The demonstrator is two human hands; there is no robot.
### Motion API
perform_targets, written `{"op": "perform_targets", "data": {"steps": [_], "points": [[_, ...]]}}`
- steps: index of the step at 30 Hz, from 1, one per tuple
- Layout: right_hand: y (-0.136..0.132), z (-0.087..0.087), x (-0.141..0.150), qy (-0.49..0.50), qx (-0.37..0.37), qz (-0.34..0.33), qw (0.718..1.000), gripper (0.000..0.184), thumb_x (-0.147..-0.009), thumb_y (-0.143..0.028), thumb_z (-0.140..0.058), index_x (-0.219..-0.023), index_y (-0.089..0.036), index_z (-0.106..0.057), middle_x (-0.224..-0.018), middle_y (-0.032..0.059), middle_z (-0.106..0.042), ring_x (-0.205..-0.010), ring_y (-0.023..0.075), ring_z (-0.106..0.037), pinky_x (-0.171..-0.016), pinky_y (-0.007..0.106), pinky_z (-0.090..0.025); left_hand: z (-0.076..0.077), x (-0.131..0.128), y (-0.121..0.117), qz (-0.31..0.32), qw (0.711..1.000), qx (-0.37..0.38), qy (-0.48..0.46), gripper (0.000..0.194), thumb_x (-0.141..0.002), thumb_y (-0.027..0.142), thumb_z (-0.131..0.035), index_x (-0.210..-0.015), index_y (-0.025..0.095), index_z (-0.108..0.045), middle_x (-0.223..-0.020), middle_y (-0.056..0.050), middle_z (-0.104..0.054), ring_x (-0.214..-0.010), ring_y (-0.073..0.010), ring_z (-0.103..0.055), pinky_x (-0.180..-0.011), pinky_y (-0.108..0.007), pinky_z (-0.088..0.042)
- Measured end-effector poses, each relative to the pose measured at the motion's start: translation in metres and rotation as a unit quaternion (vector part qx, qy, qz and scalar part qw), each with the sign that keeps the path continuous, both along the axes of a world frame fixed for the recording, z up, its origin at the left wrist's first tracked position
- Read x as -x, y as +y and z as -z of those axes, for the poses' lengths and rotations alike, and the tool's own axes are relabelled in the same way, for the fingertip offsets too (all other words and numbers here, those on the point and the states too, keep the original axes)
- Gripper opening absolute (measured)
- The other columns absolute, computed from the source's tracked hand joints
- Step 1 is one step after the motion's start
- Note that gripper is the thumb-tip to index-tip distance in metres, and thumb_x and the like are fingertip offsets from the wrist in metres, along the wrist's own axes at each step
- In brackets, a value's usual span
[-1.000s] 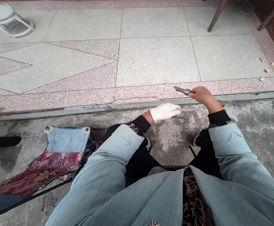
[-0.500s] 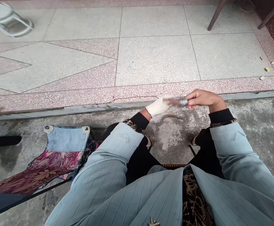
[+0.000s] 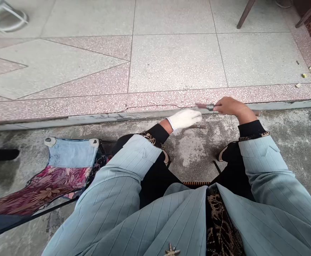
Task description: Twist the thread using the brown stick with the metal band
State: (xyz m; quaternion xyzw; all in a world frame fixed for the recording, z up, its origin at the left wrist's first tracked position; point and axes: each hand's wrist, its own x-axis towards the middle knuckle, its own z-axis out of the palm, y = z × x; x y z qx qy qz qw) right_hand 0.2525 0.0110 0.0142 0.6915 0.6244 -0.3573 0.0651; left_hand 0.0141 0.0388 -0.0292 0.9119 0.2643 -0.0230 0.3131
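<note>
Left hand point(image 3: 184, 119) off rod point(image 3: 203, 106), right point(image 3: 229, 106) gripping

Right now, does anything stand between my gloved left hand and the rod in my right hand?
Nothing visible does: the gloved left hand lies just below the tip of the rod, gripped by the right hand, with only a small gap.

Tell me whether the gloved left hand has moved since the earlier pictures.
Yes: the white-gloved left hand has drawn back toward the person and rightward, judged against the terrazzo step edge; earlier its fingers lay across that edge.
</note>
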Motion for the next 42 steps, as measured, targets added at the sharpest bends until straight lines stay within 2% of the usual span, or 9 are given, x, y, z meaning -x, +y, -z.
{"op": "perform_targets", "data": {"steps": [5, 8, 13, 18, 24, 27, 30, 32, 42], "points": [[-0.013, 0.000, 0.005, 0.192, 0.262, -0.211, 0.922, 0.032, -0.081, -0.046, -0.073, -0.075, -0.015, -0.072, -0.063, 0.0008, -0.061, -0.055, 0.0111, -0.051, -0.060, 0.028, -0.039, -0.005, 0.008, 0.008, -0.015, 0.998, 0.037, -0.055, 0.037, -0.097, 0.041, -0.042, -0.106, 0.017, -0.069, -0.096, -0.004, -0.070, -0.085, -0.0170, -0.062, -0.077, -0.026, -0.042], [-0.023, -0.014, 0.001, 0.379, 0.192, -0.204, 0.882, 0.042, -0.082, -0.055, -0.072, -0.088, -0.014, -0.073, -0.072, -0.0003, -0.064, -0.059, 0.0083, -0.050, -0.059, 0.025, -0.039, -0.005, 0.008, 0.006, -0.029, 0.986, 0.110, -0.118, 0.040, -0.098, 0.044, -0.041, -0.100, 0.014, -0.068, -0.093, -0.004, -0.069, -0.084, -0.0163, -0.062, -0.078, -0.026, -0.044], [-0.028, -0.022, -0.004, 0.431, 0.054, -0.062, 0.899, 0.043, -0.081, -0.056, -0.073, -0.078, -0.013, -0.068, -0.065, -0.0016, -0.058, -0.056, 0.0073, -0.046, -0.055, 0.023, -0.036, -0.005, 0.000, -0.009, -0.039, 0.978, 0.167, -0.120, 0.035, -0.097, 0.039, -0.043, -0.093, 0.014, -0.067, -0.084, -0.004, -0.068, -0.073, -0.0150, -0.058, -0.070, -0.027, -0.043], [-0.020, -0.007, 0.004, 0.399, -0.049, 0.098, 0.910, 0.045, -0.081, -0.059, -0.071, -0.069, -0.017, -0.059, -0.062, 0.0001, -0.054, -0.053, 0.0087, -0.043, -0.051, 0.025, -0.032, -0.006, -0.004, -0.015, -0.027, 0.990, 0.100, -0.093, 0.040, -0.101, 0.041, -0.035, -0.095, 0.017, -0.067, -0.092, -0.004, -0.070, -0.083, -0.0172, -0.062, -0.080, -0.028, -0.045], [-0.010, 0.007, 0.006, 0.045, -0.153, 0.060, 0.985, 0.025, -0.090, -0.039, -0.061, -0.081, -0.017, -0.069, -0.071, 0.0058, -0.062, -0.065, 0.0160, -0.052, -0.062, 0.030, -0.033, -0.004, -0.001, -0.008, -0.025, 0.998, -0.040, 0.029, 0.039, -0.100, 0.042, -0.037, -0.101, 0.019, -0.069, -0.094, -0.008, -0.070, -0.088, -0.0219, -0.064, -0.076, -0.029, -0.042], [-0.014, 0.007, 0.010, -0.044, -0.035, -0.045, 0.997, 0.020, -0.085, -0.036, -0.068, -0.082, -0.017, -0.076, -0.072, 0.0073, -0.064, -0.069, 0.0191, -0.055, -0.065, 0.032, -0.034, -0.010, 0.002, -0.007, -0.001, 0.996, -0.083, 0.040, 0.036, -0.099, 0.041, -0.041, -0.096, 0.020, -0.070, -0.089, -0.008, -0.070, -0.084, -0.0220, -0.064, -0.071, -0.029, -0.038], [-0.023, -0.003, 0.013, 0.136, 0.190, -0.158, 0.959, 0.027, -0.080, -0.042, -0.075, -0.091, -0.018, -0.079, -0.062, 0.0006, -0.059, -0.058, 0.0134, -0.049, -0.060, 0.029, -0.035, -0.022, 0.006, -0.010, 0.032, 0.998, -0.052, 0.011, 0.034, -0.098, 0.041, -0.043, -0.096, 0.021, -0.070, -0.091, -0.006, -0.070, -0.080, -0.0197, -0.063, -0.067, -0.028, -0.037], [-0.032, -0.014, 0.013, 0.272, 0.227, -0.187, 0.916, 0.041, -0.078, -0.050, -0.076, -0.103, -0.018, -0.078, -0.062, -0.0033, -0.057, -0.055, 0.0100, -0.045, -0.057, 0.026, -0.034, -0.031, 0.009, -0.012, 0.040, 0.999, 0.001, -0.026, 0.035, -0.098, 0.041, -0.042, -0.097, 0.020, -0.070, -0.091, -0.004, -0.070, -0.079, -0.0177, -0.062, -0.067, -0.027, -0.038], [-0.038, -0.034, 0.024, 0.542, -0.191, 0.162, 0.802, 0.047, -0.079, -0.062, -0.073, -0.083, -0.019, -0.054, -0.067, -0.0029, -0.050, -0.053, 0.0076, -0.040, -0.050, 0.023, -0.033, -0.033, 0.016, -0.031, -0.049, 0.994, 0.068, -0.075, 0.040, -0.100, 0.045, -0.036, -0.103, 0.019, -0.067, -0.089, -0.002, -0.069, -0.075, -0.0152, -0.059, -0.071, -0.026, -0.042]]}}
